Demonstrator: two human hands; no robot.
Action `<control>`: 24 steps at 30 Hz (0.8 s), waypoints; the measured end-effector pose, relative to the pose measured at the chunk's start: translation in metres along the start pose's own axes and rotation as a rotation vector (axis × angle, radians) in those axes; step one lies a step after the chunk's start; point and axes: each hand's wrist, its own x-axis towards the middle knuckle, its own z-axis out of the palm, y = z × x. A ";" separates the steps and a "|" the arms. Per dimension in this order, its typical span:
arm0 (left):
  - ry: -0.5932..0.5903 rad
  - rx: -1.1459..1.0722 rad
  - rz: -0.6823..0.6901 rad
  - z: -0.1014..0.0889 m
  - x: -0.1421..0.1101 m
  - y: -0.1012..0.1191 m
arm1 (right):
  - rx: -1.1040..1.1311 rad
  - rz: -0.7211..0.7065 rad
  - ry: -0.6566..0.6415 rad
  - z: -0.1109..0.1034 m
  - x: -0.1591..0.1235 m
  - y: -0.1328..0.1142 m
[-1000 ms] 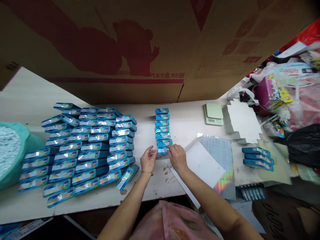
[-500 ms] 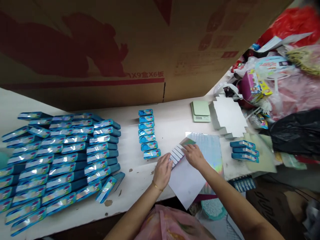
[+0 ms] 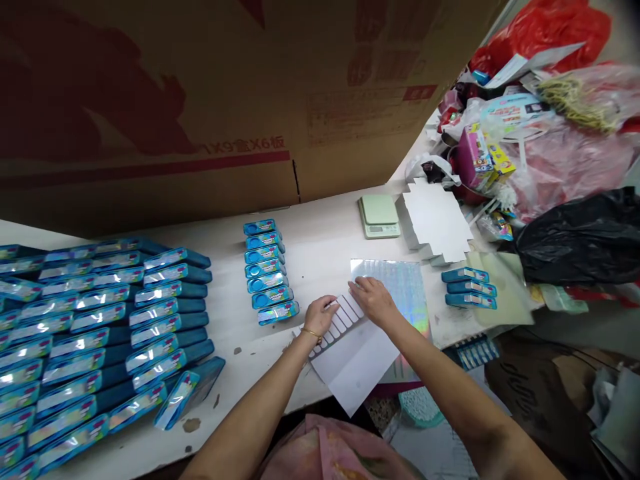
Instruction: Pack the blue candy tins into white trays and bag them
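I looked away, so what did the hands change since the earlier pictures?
The left hand and right hand let go of the small blue rectangular box at the near end of the middle row and moved right onto the white paper sheet with rectangular strips. The row and pale-green square scale stayed put.

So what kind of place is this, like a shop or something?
Probably a small packing workshop rather than a shop. Many matching blue cases stand in rows on the white worktable, with a small scale and a huge printed cardboard box behind.
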 end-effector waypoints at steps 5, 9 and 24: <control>0.023 -0.018 -0.008 -0.005 -0.006 0.005 | -0.051 -0.197 -0.042 0.009 0.001 0.009; 0.032 -0.011 -0.038 -0.005 -0.005 0.003 | 0.004 -0.208 -0.057 0.001 -0.009 0.006; 0.147 -1.023 -0.141 -0.036 -0.049 0.050 | 1.299 0.709 -0.054 -0.084 0.037 -0.061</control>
